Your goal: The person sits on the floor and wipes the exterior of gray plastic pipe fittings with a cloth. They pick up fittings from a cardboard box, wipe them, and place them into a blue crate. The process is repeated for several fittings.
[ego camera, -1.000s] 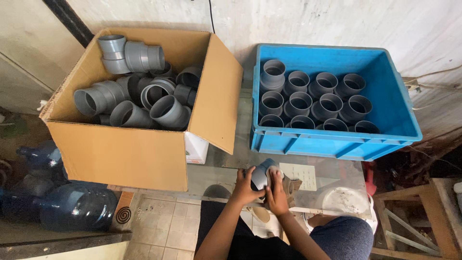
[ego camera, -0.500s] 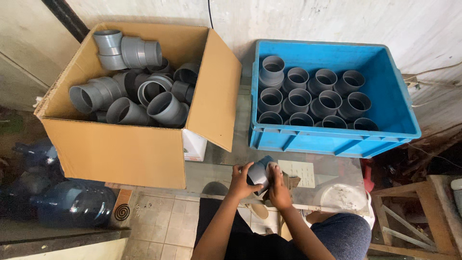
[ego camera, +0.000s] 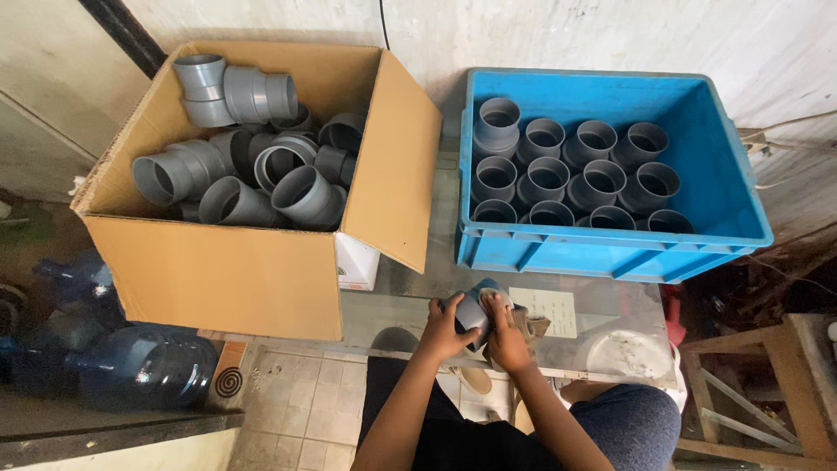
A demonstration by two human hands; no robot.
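Tilting up-left between both hands (ego camera: 478, 327), grey pipe fitting (ego camera: 472, 310).

Right hand (ego camera: 506, 336) now pressed over pipe fitting (ego camera: 473, 307) mouth

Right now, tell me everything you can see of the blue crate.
The blue crate is a rectangular, open-topped bin of what looks like moulded plastic, with a thick rim and ribbed outer walls. It sits upright on the glass-topped table, against the pale wall, to the right of the cardboard box, whose flap leans toward it. Grey pipe fittings stand in rows inside, open ends up, filling its left part. Neither hand touches it.
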